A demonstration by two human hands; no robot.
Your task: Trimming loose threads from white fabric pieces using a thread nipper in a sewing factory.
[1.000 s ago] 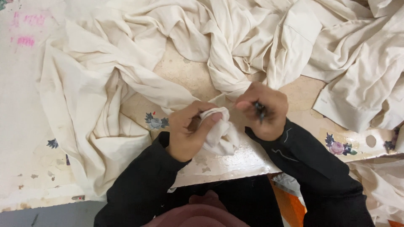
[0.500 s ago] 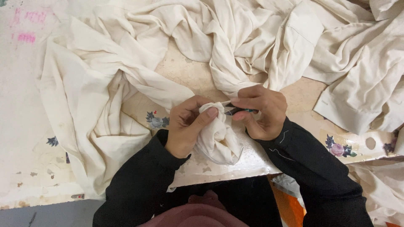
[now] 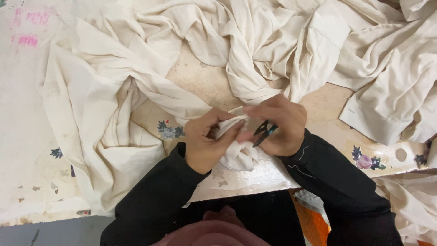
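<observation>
Left hand (image 3: 207, 146): our fingers pinch the cream cloth fold (image 3: 234, 152) at the near desk (image 3: 255, 177) edge.
Right hand (image 3: 277, 125): our fingers close around small dark snips (image 3: 264, 132).
Risk: blades may nick cloth or fingertip.
Beyond: the loose cloth pile (image 3: 255, 50) may drag.

You look down on a worn pale table (image 3: 27, 150) — its covering has small flower prints (image 3: 366, 161) and pink stains (image 3: 28, 40). Grey floor (image 3: 50, 232) shows below.
</observation>
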